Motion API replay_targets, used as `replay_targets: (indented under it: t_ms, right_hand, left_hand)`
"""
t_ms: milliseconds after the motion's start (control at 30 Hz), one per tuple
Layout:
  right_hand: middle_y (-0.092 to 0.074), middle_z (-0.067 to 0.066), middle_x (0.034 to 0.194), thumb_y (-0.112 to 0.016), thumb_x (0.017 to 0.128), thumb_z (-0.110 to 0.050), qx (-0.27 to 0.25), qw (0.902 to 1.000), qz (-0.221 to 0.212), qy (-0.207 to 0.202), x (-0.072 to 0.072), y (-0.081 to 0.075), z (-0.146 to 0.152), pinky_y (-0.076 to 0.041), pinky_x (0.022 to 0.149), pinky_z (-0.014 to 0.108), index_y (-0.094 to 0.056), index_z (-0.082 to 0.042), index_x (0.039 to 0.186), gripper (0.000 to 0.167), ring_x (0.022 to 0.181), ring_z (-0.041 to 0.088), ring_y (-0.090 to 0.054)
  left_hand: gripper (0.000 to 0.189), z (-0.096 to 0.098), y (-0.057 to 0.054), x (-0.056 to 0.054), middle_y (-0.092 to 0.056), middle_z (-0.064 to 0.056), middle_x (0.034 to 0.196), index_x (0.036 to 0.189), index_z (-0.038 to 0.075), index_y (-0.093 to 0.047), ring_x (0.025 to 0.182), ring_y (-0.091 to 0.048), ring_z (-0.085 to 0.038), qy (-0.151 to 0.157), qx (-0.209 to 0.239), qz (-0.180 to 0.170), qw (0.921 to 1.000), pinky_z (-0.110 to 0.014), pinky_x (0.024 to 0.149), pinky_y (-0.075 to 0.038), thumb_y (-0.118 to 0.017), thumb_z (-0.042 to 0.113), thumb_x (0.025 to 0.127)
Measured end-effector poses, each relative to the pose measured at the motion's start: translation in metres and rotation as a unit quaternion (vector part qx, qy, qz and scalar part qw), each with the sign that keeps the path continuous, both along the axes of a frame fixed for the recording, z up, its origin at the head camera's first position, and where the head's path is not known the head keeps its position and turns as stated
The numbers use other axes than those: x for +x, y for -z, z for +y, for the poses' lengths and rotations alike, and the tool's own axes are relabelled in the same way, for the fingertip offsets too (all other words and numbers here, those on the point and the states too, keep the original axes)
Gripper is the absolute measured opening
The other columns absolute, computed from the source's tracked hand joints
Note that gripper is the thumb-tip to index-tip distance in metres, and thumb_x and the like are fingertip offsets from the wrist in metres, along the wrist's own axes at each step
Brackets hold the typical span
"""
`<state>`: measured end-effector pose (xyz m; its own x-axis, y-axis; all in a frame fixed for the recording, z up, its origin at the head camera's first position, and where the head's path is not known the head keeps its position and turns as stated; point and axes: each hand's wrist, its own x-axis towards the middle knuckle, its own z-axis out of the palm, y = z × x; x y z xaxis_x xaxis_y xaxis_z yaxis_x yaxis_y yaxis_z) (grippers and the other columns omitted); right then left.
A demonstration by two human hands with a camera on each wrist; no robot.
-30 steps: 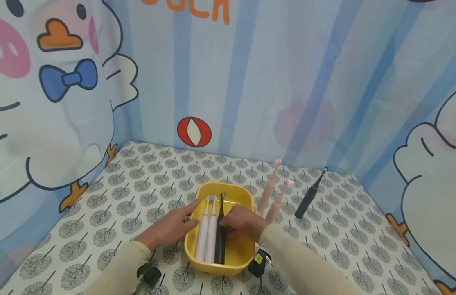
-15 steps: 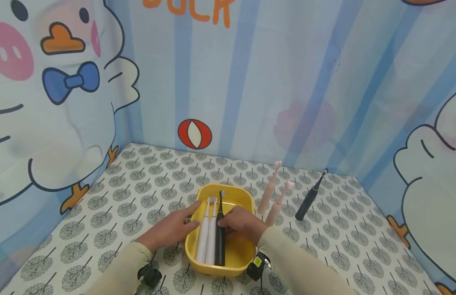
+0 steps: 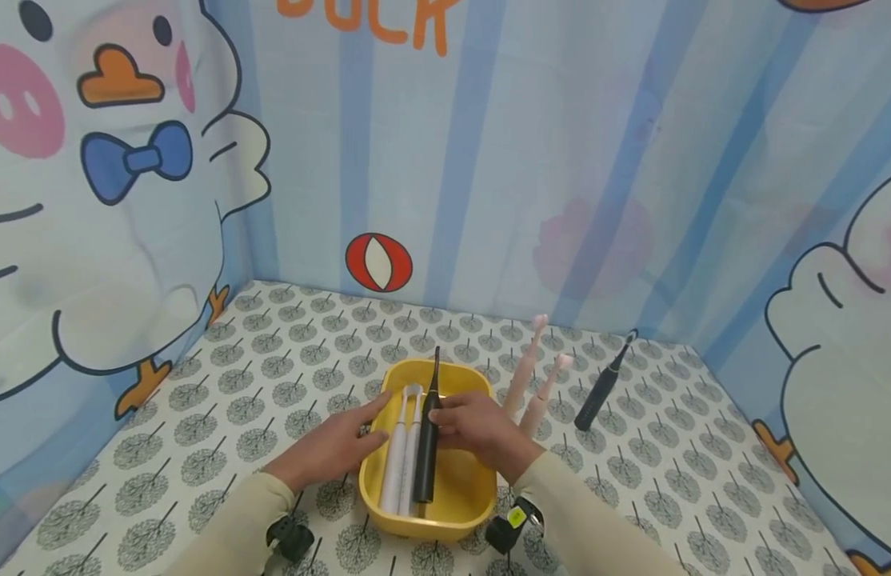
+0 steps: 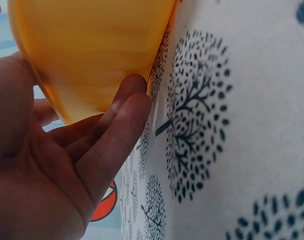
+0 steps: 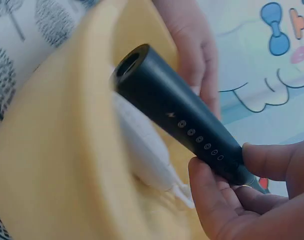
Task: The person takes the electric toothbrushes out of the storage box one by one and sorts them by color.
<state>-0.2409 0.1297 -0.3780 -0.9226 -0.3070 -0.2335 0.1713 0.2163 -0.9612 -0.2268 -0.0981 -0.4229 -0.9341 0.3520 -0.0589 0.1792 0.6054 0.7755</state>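
Observation:
A black electric toothbrush (image 3: 427,448) is pinched between the thumb and fingers of my right hand (image 3: 477,428), raised over the yellow basin (image 3: 463,504). The right wrist view shows its handle (image 5: 176,110) tilted, with a row of small printed icons and a hollow base end. Two white electric toothbrushes (image 3: 402,468) lie side by side in the basin's left half, heads pointing away. My left hand (image 3: 337,448) grips the basin's left side, thumb over the rim; in the left wrist view its fingers curl against the outer wall (image 4: 92,50).
Right of the basin, two pink electric toothbrushes (image 3: 525,368) lie on the tree-patterned cloth (image 3: 273,360). Farther right lies another dark electric toothbrush (image 3: 600,392). A striped curtain with cartoon ducks (image 3: 143,240) hangs behind and at both sides.
The black toothbrush has risen from beside the white ones in the basin, lifted by my right hand. My left hand has stayed on the basin, which has not moved.

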Motion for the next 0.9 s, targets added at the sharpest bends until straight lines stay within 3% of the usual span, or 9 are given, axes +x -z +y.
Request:
replay_targets:
  t_ms: [133, 300, 533, 700, 900]
  right_hand:
    - [-0.062, 0.023, 0.119, -0.060, 0.097, -0.008, -0.021, 0.9993, 0.028, -0.008, 0.005, -0.009, 0.008, -0.054, 0.084, 0.039, -0.048, 0.013, 0.135, 0.045, 0.101, 0.032, -0.066]
    - [-0.055, 0.024, 0.130, -0.059, 0.097, -0.010, -0.041, 0.9965, 0.072, -0.005, 0.016, -0.024, 0.017, -0.051, 0.089, 0.038, -0.049, 0.007, 0.137, 0.045, 0.106, 0.032, -0.064]
    - [-0.059, 0.016, 0.127, -0.061, 0.096, -0.009, -0.032, 0.9895, 0.133, 0.048, 0.038, -0.045, 0.030, -0.050, 0.091, 0.038, -0.053, -0.001, 0.137, 0.042, 0.103, 0.029, -0.065]
    - [-0.064, 0.011, 0.120, -0.061, 0.096, -0.009, -0.005, 0.9825, 0.167, 0.083, 0.056, -0.055, 0.044, -0.048, 0.095, 0.040, -0.061, -0.007, 0.130, 0.034, 0.101, 0.026, -0.066]
    - [-0.065, 0.012, 0.115, -0.064, 0.094, -0.008, 0.036, 0.9712, 0.185, 0.146, 0.077, -0.066, 0.064, -0.048, 0.094, 0.038, -0.061, -0.006, 0.127, 0.034, 0.100, 0.024, -0.065]
  left_hand:
    - [0.063, 0.000, 0.000, -0.001, -0.034, -0.002, 0.154, 0.156, 0.030, -0.020, 0.098, -0.059, -0.005, 0.004, 0.001, 0.000, 1.0000, -0.040, 0.099, -0.042, -0.051, 0.035, 0.101]
    - [0.063, 0.000, 0.000, -0.002, -0.036, -0.007, 0.153, 0.157, 0.028, -0.019, 0.079, -0.063, -0.006, 0.013, 0.012, -0.002, 0.9998, -0.034, 0.082, -0.050, -0.051, 0.032, 0.102]
    - [0.064, -0.001, 0.000, -0.002, -0.036, -0.009, 0.152, 0.157, 0.026, -0.018, 0.072, -0.064, -0.010, 0.017, 0.019, -0.007, 0.9996, -0.032, 0.075, -0.051, -0.052, 0.030, 0.102]
    - [0.065, -0.002, 0.001, -0.001, -0.037, -0.009, 0.152, 0.157, 0.026, -0.019, 0.077, -0.064, -0.008, 0.017, 0.020, -0.011, 0.9996, -0.033, 0.080, -0.050, -0.052, 0.030, 0.102]
    - [0.065, -0.001, 0.001, 0.001, -0.037, -0.005, 0.152, 0.157, 0.029, -0.019, 0.089, -0.062, -0.005, 0.007, 0.013, -0.005, 0.9999, -0.038, 0.092, -0.047, -0.052, 0.033, 0.101]
